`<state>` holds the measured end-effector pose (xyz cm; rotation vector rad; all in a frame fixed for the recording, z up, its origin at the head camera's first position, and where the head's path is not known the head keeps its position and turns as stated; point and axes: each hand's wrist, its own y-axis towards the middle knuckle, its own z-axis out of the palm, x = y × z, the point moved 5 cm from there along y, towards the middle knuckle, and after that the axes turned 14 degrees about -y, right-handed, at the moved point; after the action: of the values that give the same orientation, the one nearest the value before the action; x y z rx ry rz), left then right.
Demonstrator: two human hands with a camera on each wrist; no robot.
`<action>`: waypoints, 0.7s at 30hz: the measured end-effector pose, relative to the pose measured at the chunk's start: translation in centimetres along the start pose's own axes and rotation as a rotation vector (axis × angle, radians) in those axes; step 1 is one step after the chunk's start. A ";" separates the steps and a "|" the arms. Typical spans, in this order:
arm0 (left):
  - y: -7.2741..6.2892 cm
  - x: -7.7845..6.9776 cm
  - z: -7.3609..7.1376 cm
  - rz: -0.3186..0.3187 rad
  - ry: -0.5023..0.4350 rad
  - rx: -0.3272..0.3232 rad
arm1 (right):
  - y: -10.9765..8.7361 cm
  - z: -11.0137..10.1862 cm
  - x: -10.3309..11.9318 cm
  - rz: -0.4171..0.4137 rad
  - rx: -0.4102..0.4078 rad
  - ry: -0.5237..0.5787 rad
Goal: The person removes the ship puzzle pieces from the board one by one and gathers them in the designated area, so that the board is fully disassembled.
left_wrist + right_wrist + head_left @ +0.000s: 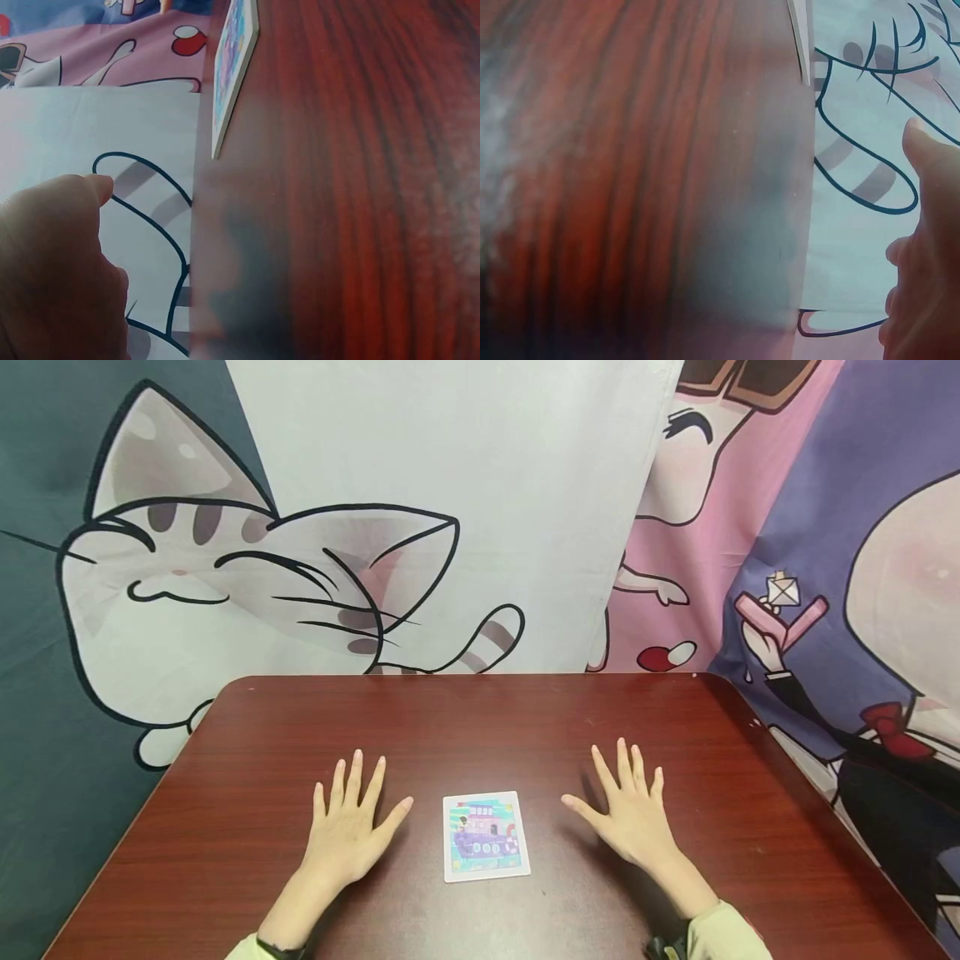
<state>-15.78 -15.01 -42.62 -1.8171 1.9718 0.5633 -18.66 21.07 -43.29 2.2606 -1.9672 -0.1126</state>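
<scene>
Between the two hands, a square picture puzzle (486, 837) with a white border lies flat on the table; its picture has a purple and pink boat on light blue. To its left, my left hand (347, 835) is held with fingers spread and straight, holding nothing. On the other side my right hand (633, 814) is likewise spread and touches no object. The left wrist view shows the board's pale edge (237, 82) beyond the left hand (60, 262). In the right wrist view only a sliver of the board (800, 37) appears, across from the right hand (930, 255).
A dark red wood-grain table (480, 727) spans the lower view, with rounded far corners. Behind its far edge hangs a cloth printed with a cartoon cat (187, 635) and, at the right, other cartoon figures (780, 635) on pink and purple.
</scene>
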 end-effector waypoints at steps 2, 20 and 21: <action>-0.1 0.1 0.0 -0.003 0.000 0.001 | 0.0 0.1 0.0 -0.001 0.001 -0.002; -0.6 -2.1 0.5 0.330 -0.159 0.020 | -0.8 -0.4 1.6 -0.168 -0.032 0.082; -0.7 -2.3 0.5 0.348 -0.190 0.041 | -0.9 -0.5 1.7 -0.181 -0.024 0.120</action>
<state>-14.90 -12.92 -41.80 -1.3468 2.1583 0.7630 -17.51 19.52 -42.91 2.3659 -1.6927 -0.0193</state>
